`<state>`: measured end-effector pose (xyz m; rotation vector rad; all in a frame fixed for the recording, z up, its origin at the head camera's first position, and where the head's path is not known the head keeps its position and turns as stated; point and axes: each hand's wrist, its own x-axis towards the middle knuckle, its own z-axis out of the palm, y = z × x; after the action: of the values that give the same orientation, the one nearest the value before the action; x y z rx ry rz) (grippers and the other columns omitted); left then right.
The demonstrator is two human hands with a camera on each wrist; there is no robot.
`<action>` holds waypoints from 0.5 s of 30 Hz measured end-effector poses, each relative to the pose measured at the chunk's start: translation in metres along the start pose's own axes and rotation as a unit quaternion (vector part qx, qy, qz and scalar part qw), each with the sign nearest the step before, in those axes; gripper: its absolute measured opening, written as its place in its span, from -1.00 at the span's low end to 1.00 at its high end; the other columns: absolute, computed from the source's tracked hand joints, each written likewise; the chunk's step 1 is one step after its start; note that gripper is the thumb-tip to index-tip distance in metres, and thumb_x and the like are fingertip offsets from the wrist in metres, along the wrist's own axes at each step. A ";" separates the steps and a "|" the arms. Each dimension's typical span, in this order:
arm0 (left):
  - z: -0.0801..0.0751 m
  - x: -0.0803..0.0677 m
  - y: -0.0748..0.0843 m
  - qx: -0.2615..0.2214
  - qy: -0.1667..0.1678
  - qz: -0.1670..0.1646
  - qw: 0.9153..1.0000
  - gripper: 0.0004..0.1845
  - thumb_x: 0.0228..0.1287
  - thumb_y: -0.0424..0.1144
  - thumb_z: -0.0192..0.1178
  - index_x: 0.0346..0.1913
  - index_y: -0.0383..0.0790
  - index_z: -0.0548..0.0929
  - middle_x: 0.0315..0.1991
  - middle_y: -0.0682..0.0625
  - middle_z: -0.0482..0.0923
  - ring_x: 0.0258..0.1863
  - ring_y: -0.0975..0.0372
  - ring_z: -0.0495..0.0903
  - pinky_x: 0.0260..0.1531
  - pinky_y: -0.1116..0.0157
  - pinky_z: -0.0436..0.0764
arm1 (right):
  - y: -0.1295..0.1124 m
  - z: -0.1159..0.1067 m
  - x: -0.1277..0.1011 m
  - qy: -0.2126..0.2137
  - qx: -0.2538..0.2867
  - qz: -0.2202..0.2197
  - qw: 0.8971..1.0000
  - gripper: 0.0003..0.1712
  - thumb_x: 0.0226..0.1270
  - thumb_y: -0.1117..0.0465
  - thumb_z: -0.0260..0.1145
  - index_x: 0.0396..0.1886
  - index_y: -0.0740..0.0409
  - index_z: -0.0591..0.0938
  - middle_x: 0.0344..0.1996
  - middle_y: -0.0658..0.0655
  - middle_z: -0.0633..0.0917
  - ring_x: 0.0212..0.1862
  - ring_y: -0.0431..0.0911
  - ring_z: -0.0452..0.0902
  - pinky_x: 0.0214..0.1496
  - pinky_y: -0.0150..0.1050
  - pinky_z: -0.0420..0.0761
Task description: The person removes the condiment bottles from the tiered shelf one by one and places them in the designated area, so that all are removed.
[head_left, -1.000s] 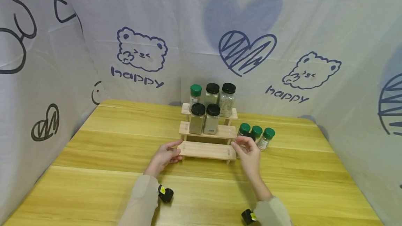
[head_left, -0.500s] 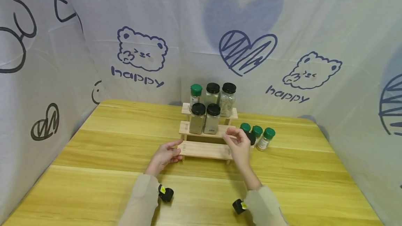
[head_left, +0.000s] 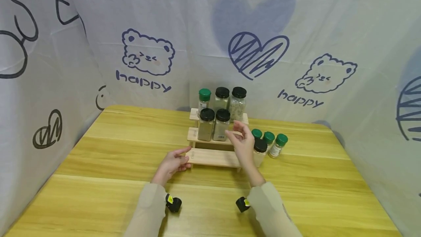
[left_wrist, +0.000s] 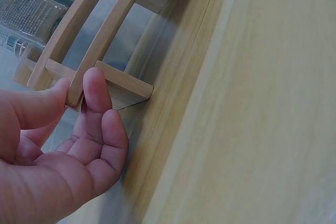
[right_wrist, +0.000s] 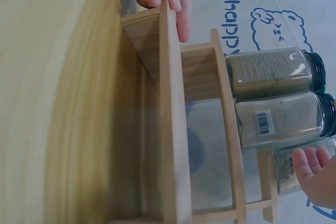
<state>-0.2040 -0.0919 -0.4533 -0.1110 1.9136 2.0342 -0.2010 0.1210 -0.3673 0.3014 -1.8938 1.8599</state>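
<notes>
A three-tier wooden shelf rack [head_left: 213,157] stands on the table. My left hand [head_left: 173,162] grips the left end of its lowest tier, thumb above and fingers below, as the left wrist view shows. Two black-lidded spice jars [head_left: 206,126] stand side by side on the middle tier. On the top tier are a small green-capped jar [head_left: 204,100] and two more black-lidded jars [head_left: 237,108]. My right hand [head_left: 243,145] hovers over the rack's right part, holding nothing. Its loosely bent fingertips [right_wrist: 302,163] are beside the right-hand jar [right_wrist: 281,121] of the middle tier.
Right of the rack, three small green-capped jars [head_left: 277,146] stand on the table, with a black-lidded jar [head_left: 260,151] in front, partly behind my right hand. A white cloth [head_left: 204,28] with drawings hangs behind the wooden table [head_left: 115,149].
My right hand has moved left and farther back, from the lowest tier's right end to near the middle-tier jars, uncovering the black-lidded jar on the table. The left hand has stayed put.
</notes>
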 end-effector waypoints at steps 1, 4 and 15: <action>0.000 0.000 0.000 0.000 0.000 0.000 1.000 -0.54 0.26 -0.47 -0.02 0.24 -0.32 0.31 -0.53 -0.02 0.46 -0.54 0.26 0.55 -0.43 0.34 0.49 | -0.001 0.001 0.001 -0.002 -0.007 -0.002 1.000 -0.56 0.05 0.52 0.27 -0.04 0.59 0.42 -0.14 0.52 0.44 -0.07 0.32 0.35 -0.13 -0.23 0.48; 0.000 -0.001 0.000 0.000 0.000 -0.001 1.000 -0.54 0.26 -0.47 -0.01 0.24 -0.32 0.31 -0.53 -0.02 0.46 -0.54 0.26 0.55 -0.43 0.34 0.49 | -0.003 0.006 0.004 -0.005 -0.030 -0.010 1.000 -0.55 0.04 0.49 0.29 -0.03 0.56 0.43 -0.12 0.48 0.45 -0.07 0.30 0.35 -0.09 -0.03 0.46; -0.001 -0.001 0.001 -0.002 -0.005 0.002 1.000 -0.54 0.27 -0.47 -0.02 0.24 -0.33 0.30 -0.54 -0.02 0.48 -0.55 0.27 0.55 -0.44 0.35 0.49 | -0.004 0.014 0.015 -0.011 -0.065 -0.043 0.997 -0.52 0.03 0.49 0.30 0.01 0.50 0.46 -0.09 0.44 0.42 -0.09 0.28 0.36 -0.13 0.14 0.43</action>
<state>-0.2033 -0.0929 -0.4525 -0.0969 1.9058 2.0366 -0.2149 0.1090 -0.3561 0.3567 -1.9748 1.6742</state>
